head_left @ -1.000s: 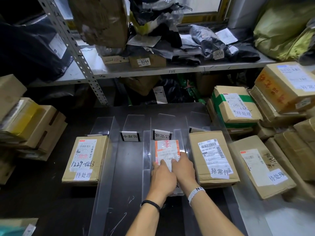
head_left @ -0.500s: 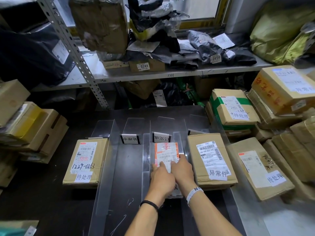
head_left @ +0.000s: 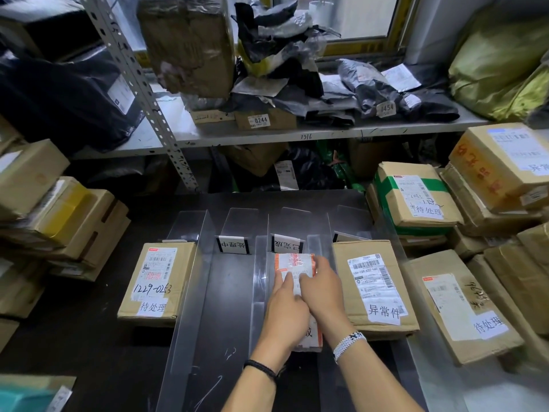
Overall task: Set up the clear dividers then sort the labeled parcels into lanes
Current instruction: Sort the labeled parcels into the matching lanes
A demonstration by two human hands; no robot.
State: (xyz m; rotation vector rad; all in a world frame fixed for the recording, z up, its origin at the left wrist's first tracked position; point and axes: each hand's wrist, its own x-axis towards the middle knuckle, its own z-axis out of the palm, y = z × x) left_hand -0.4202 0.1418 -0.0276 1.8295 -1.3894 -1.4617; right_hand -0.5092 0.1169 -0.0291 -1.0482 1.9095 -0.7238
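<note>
Several clear dividers (head_left: pixel 190 281) stand on the dark table and form lanes, with small white lane tags (head_left: pixel 233 244) at their far ends. A small parcel (head_left: pixel 292 263) with an orange-and-white label lies in the third lane. My left hand (head_left: pixel 286 310) and my right hand (head_left: pixel 322 289) both rest on top of it, fingers stretched forward, hiding its middle. A brown box (head_left: pixel 157 283) with a handwritten number lies in the leftmost lane. Another labeled box (head_left: pixel 374 286) lies in the lane right of my hands. The second lane holds no parcel.
A labeled box (head_left: pixel 457 304) lies right of the dividers, beside stacked cartons (head_left: pixel 416 197) on the right. More cartons (head_left: pixel 59 221) are piled at the left. A metal shelf (head_left: pixel 267 138) behind holds bags and parcels, with a slanted upright (head_left: pixel 154 114).
Both hands stay on the small parcel, with the fingers reaching slightly farther over its label. The view has tilted up a little. The boxes have not moved.
</note>
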